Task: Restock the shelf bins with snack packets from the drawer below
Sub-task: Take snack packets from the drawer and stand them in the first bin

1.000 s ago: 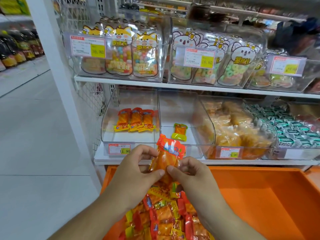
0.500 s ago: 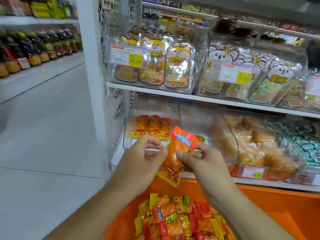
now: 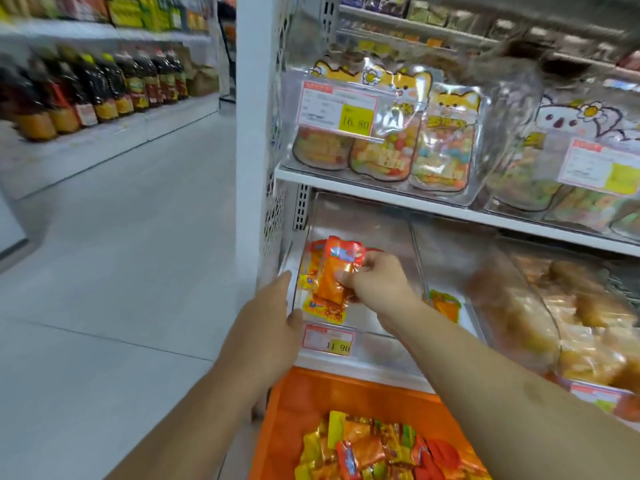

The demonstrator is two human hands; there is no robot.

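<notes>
**Restocking barely begun: one packet going in, a drawerful left**

The right hand (image 3: 375,284) reaches into the left bin (image 3: 360,220) on the lower shelf (image 3: 360,367), its fingers (image 3: 353,279) pinching an orange packet (image 3: 334,271) by the side, and a second packet seems to hang just below it. The packet hangs upright over the bin's left part, in front of a few matching packets (image 3: 311,268) already standing there; motion blur makes it hard to say whether it touches them. The left hand (image 3: 266,327) rests at the bin's front left corner with fingers straight and relaxed, holding nothing, apparently steadying the bin.

So far the bin holds only that small cluster, with most of its floor bare. The next bin to the right (image 3: 446,244) shows one green-and-orange packet (image 3: 445,304) and little else. Below, the orange drawer (image 3: 311,393) is open and a thick heap of packets (image 3: 374,448) lies in it, so by my reading most of the work remains: set this packet down, then many more trips from drawer to bins.
</notes>
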